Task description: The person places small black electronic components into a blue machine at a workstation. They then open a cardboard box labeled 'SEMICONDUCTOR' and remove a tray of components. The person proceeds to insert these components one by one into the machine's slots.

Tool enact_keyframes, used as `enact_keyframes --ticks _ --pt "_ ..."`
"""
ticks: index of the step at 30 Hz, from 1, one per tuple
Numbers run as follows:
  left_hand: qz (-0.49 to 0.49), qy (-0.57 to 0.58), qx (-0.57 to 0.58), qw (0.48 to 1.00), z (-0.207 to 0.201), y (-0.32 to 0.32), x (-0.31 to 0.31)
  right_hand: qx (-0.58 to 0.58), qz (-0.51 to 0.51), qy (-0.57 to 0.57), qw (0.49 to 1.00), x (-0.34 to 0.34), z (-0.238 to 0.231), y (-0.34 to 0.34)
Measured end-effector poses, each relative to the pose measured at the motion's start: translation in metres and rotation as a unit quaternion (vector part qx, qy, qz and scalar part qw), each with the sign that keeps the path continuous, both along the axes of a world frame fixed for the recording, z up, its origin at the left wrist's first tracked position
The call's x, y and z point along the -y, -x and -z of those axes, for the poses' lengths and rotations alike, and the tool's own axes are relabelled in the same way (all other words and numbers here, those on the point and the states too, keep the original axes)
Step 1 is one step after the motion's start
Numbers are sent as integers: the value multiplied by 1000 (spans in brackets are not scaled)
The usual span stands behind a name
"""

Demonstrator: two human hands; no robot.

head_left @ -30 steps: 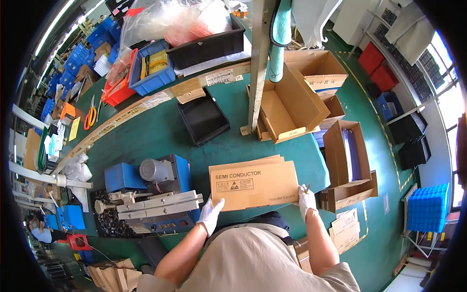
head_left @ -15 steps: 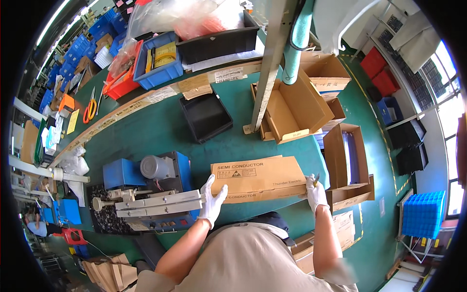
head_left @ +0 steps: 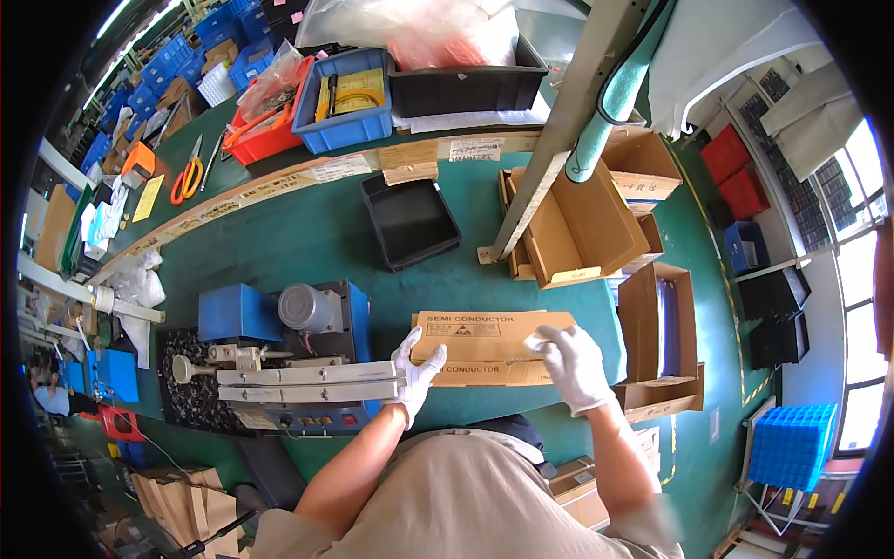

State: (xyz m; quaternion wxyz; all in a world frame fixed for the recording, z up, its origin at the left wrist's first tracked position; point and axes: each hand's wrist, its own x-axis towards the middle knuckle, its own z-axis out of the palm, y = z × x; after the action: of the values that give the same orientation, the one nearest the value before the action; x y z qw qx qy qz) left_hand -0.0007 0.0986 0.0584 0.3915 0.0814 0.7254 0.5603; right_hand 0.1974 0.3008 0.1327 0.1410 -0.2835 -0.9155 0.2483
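A long, flat brown cardboard box (head_left: 480,349) with dark print lies on the green worktable in front of me. My left hand (head_left: 414,371), in a white glove, grips its left end with thumb and fingers. Over the right part of the box is my right hand (head_left: 575,370), also gloved in white. Its fingers are drawn together around a small pale thing at the fingertips, too blurred to name. The box's right end is partly hidden behind that hand.
Left of the box stands a blue machine (head_left: 279,354) with a motor and metal rails. A black tray (head_left: 410,224) sits farther back. Open cartons (head_left: 587,224) stand right of a metal post (head_left: 559,140). Orange-handled scissors (head_left: 189,177) lie at the far left.
My right hand has moved left from the box's right end to over its top. My left hand stays at the left end. The view has shifted slightly.
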Motion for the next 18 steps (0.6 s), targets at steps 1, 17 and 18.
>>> enact_keyframes --ticks 1,17,18 --pt "-5 -17 -18 1000 12 -1 1 13 -29 -24 999 1 -2 9" --pt "-22 -31 -51 998 18 -3 3 120 -199 46 972 -14 6 28" --pt "-19 -22 -62 998 20 -3 4 123 -197 72 970 -14 6 29"
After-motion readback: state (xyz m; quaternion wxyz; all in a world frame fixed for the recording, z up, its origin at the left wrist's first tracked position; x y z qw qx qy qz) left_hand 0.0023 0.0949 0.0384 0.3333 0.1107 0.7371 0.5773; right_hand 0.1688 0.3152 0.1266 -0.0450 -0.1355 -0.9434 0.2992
